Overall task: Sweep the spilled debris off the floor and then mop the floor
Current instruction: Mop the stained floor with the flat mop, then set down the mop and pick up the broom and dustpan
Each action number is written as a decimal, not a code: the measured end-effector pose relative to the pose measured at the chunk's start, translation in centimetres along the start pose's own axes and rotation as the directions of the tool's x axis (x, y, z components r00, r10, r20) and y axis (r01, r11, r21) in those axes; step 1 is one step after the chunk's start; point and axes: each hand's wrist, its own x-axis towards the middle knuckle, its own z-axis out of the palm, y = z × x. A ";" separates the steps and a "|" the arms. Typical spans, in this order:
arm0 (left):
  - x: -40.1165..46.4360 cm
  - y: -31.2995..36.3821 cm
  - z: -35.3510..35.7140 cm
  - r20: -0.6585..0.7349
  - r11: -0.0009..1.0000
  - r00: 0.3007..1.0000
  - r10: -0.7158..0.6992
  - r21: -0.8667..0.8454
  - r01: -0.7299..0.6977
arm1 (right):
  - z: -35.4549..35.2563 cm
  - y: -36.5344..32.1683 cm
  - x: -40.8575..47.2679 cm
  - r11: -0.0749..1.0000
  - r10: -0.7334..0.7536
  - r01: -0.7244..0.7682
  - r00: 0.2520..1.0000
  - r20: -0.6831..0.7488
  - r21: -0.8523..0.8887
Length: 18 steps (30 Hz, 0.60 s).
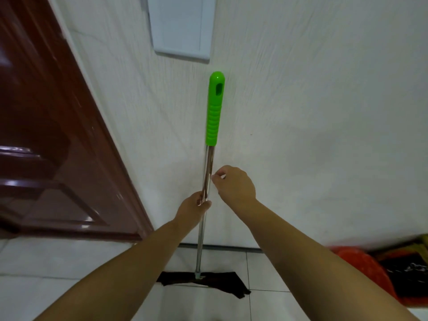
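A mop stands upright against the white wall, its shiny metal pole (pixel 209 163) topped by a bright green ribbed grip (pixel 215 107). Its dark cloth head (pixel 203 280) lies flat on the pale tiled floor (pixel 58 258) at the wall's foot. My left hand (pixel 193 208) grips the pole about midway up. My right hand (pixel 234 184) hovers just right of the pole, slightly higher, fingers loosely curled and holding nothing; whether its fingertips touch the metal is unclear.
A dark reddish-brown door (pixel 46 147) fills the left side. A white panel (pixel 183 26) is mounted on the wall above the mop. At the lower right sit a red bin (pixel 368 272) and a dark bag (pixel 410 274).
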 end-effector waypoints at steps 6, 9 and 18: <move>-1.3 0.0 -1.4 -0.052 0.993 0.998 -0.032 -0.115 0.026 | 0.3 1.2 -1.5 0.999 0.040 -0.040 0.999 -0.008 -0.031; -1.9 -0.3 -2.4 -0.069 0.994 0.998 0.004 -0.108 -0.011 | 0.7 1.6 -2.6 0.996 0.091 -0.091 0.996 0.013 -0.021; -4.8 -2.8 -1.3 0.013 0.996 0.999 0.053 -0.072 -0.051 | 3.3 4.0 -8.4 0.948 0.313 -0.314 0.949 0.032 0.043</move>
